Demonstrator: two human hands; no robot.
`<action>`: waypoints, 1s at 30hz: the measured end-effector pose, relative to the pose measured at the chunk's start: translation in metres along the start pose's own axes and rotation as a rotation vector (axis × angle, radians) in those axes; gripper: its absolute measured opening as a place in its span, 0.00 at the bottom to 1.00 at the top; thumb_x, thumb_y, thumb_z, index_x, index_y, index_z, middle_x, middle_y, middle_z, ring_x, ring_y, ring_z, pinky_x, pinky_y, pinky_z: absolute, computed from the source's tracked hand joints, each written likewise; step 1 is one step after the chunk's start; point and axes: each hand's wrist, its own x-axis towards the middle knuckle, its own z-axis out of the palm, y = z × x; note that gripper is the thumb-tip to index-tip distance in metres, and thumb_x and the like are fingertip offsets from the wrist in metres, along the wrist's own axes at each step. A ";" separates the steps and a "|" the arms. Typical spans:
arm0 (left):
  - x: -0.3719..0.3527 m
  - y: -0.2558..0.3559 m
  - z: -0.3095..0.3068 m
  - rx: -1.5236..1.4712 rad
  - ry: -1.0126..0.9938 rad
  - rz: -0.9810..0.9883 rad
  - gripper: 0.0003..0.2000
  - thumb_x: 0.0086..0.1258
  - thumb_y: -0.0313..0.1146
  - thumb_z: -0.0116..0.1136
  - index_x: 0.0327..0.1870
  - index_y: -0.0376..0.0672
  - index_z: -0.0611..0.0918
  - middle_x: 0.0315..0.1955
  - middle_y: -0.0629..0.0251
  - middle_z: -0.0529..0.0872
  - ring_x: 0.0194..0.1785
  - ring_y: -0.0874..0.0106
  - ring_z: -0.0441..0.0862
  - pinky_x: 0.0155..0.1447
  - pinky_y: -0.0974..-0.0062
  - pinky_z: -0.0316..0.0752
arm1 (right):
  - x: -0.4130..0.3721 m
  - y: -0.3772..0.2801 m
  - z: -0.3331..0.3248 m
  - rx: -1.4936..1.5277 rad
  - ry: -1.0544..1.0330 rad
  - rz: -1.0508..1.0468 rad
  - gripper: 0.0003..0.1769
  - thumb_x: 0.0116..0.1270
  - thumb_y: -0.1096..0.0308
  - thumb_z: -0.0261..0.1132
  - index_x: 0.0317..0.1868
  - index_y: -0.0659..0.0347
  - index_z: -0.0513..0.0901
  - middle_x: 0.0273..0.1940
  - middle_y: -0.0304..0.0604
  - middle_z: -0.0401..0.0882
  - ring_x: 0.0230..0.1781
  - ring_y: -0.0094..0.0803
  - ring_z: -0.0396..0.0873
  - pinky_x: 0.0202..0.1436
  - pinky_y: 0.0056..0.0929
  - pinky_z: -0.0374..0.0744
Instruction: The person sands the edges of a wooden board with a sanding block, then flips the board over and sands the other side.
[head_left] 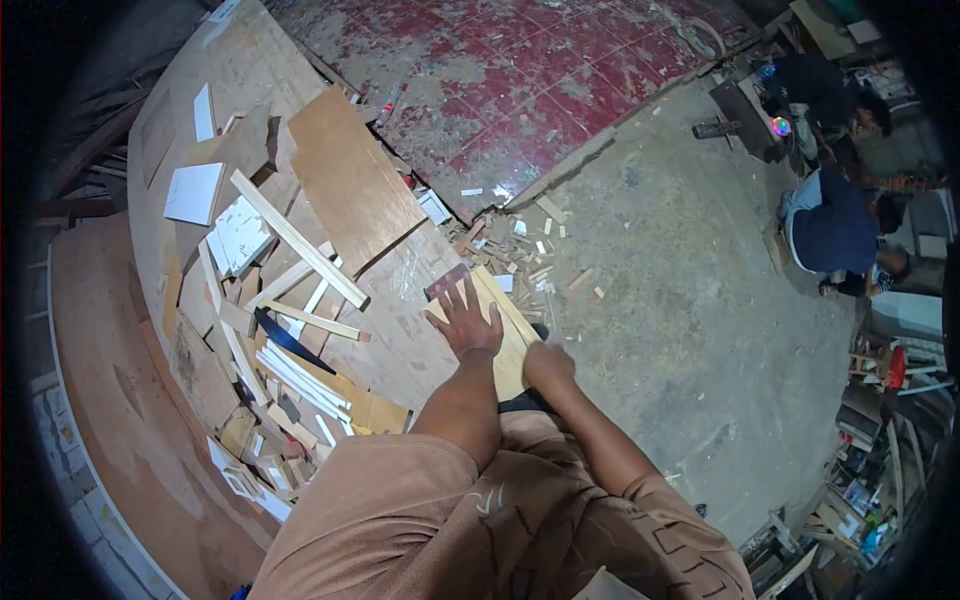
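Note:
My left hand (467,318) lies flat with fingers spread on a pale wooden board (513,362), pressing it near the edge of the plywood worktop. Past its fingertips, a dark reddish block (446,281) sits by the board's far end. Close against the board's right edge, my right hand (549,366) is closed in a fist and slightly smeared by motion. What it grips is hidden, and I cannot tell its kind. A small dark shape shows just beyond that fist.
Left on the worktop lie wooden strips (300,239), a brown plywood sheet (352,184), white strips (303,380) and a blue saw-like blade (291,341). Offcuts (519,251) litter the concrete floor (665,290). Two people (835,222) crouch at the right.

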 end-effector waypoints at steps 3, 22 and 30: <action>0.001 -0.003 -0.001 0.012 0.006 0.001 0.38 0.70 0.54 0.45 0.79 0.54 0.49 0.79 0.58 0.39 0.81 0.54 0.36 0.75 0.34 0.32 | -0.078 0.017 -0.031 -0.019 -0.091 -0.060 0.16 0.66 0.67 0.53 0.41 0.62 0.87 0.42 0.58 0.86 0.44 0.53 0.85 0.48 0.46 0.83; 0.000 0.000 0.003 0.004 0.045 0.006 0.39 0.69 0.52 0.48 0.79 0.54 0.49 0.79 0.56 0.42 0.81 0.55 0.37 0.73 0.30 0.36 | -0.128 0.017 -0.068 0.030 -0.007 -0.006 0.14 0.67 0.68 0.49 0.45 0.67 0.76 0.35 0.62 0.85 0.38 0.57 0.85 0.41 0.54 0.82; 0.000 -0.001 0.003 -0.005 0.076 0.004 0.38 0.68 0.52 0.48 0.79 0.55 0.51 0.79 0.58 0.43 0.81 0.55 0.37 0.74 0.31 0.34 | 0.010 -0.001 0.024 0.090 0.157 -0.071 0.14 0.72 0.63 0.50 0.48 0.63 0.75 0.35 0.59 0.85 0.38 0.56 0.85 0.39 0.53 0.81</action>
